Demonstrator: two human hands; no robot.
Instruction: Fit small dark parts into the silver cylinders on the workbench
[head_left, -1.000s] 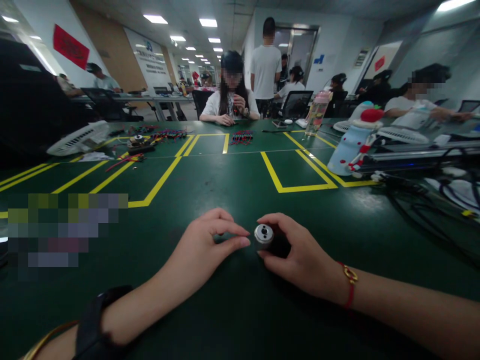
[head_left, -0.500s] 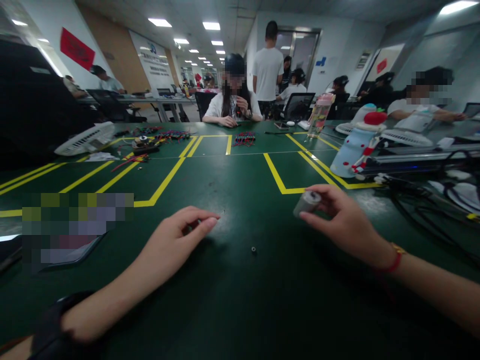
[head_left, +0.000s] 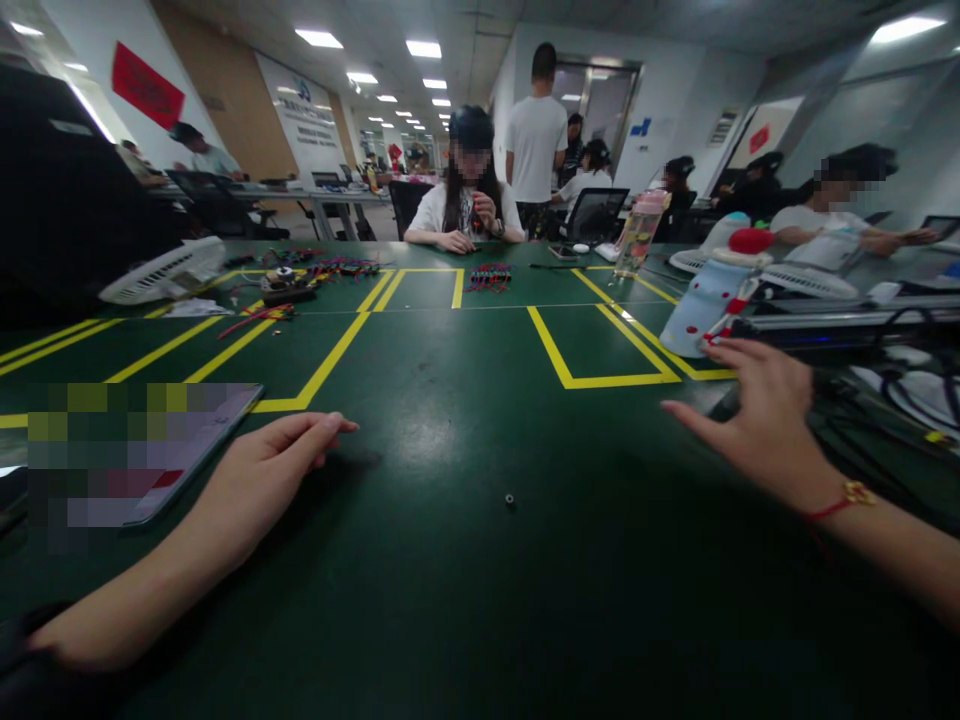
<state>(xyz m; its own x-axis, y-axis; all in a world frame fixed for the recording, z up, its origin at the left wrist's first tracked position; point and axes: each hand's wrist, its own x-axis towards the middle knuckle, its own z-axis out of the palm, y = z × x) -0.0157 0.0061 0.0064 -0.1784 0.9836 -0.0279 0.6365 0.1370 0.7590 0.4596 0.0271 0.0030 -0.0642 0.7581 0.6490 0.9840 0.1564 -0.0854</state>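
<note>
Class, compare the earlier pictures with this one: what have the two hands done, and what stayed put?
The right hand carried the small silver cylinder rightward; it no longer shows. The left hand drew back left, near the tablet. The tiny black ring appeared on the green table and has stayed put.

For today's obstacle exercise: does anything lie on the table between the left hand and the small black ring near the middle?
Nothing visible does. Only bare green table lies between the left hand and the ring. The tablet sits on the hand's far side.
</note>
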